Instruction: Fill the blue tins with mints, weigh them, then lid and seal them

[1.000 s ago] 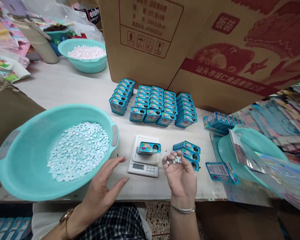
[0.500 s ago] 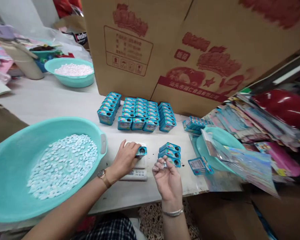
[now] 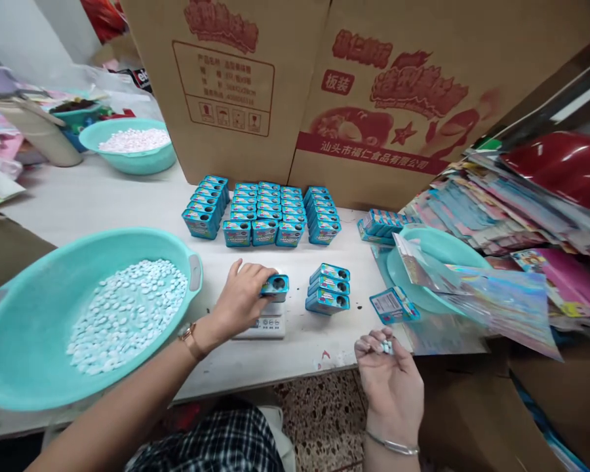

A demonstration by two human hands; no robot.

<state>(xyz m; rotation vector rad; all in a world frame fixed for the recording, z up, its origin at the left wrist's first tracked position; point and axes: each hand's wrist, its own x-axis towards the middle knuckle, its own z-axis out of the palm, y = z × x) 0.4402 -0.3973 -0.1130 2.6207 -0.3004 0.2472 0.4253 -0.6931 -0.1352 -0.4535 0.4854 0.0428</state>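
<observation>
So, left hand [image 3: 240,296] holds box [image 3: 276,286] (right [image 3: 391,383]: candies [image 3: 386,347])

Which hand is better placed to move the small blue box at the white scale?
Likely the left hand: it grips the small blue box. The right hand is farther off, its fingers curled around pale blue candies.

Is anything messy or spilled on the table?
I see no spill. But a shiny, rainbow-tinted plastic sheet lies crookedly over the round teal plastic basin at the right, poking past the edge of the white table. Small dark specks dot the table too, so it looks a bit dirty.
</observation>
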